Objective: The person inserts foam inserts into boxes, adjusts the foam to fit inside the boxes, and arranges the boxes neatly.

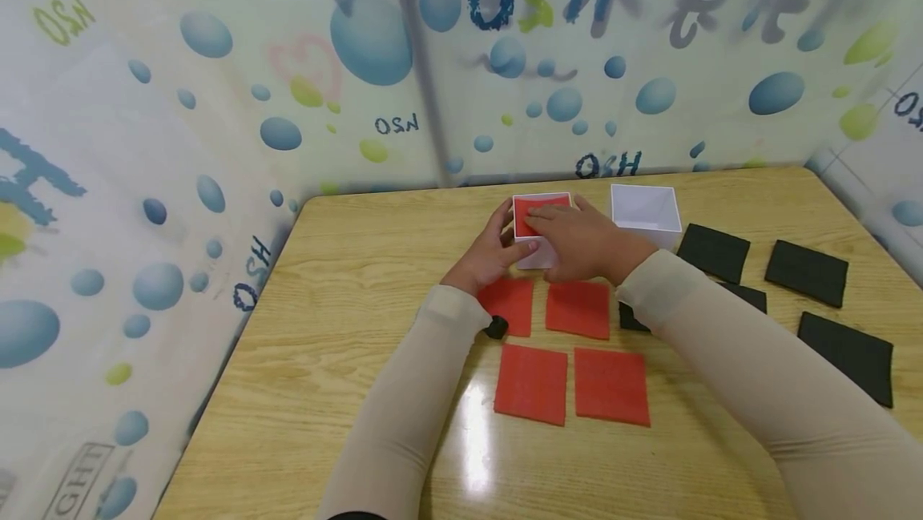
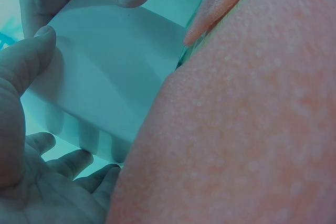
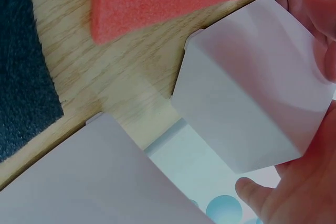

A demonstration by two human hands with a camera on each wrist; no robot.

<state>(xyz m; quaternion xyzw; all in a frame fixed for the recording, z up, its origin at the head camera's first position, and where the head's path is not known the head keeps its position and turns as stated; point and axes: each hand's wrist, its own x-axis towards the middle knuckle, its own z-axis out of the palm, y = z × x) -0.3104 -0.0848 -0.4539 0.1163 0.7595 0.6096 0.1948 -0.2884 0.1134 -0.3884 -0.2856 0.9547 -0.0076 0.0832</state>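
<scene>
A white box stands upright on the wooden table with a red foam square inside its opening. My left hand grips the box at its left, thumb across the front wall and the other fingers along the side. My right hand reaches over the box from the right, its extended fingers pressing on the red square. The right thumb sticks out beyond the box's far right corner. In the right wrist view, the box's plain outer walls show, but its inside is hidden.
A second white box is right of the first, its inside bare. Several red foam squares lie in front, and several black foam squares to the right. A small black lump is by the left sleeve. A patterned wall covering borders the table.
</scene>
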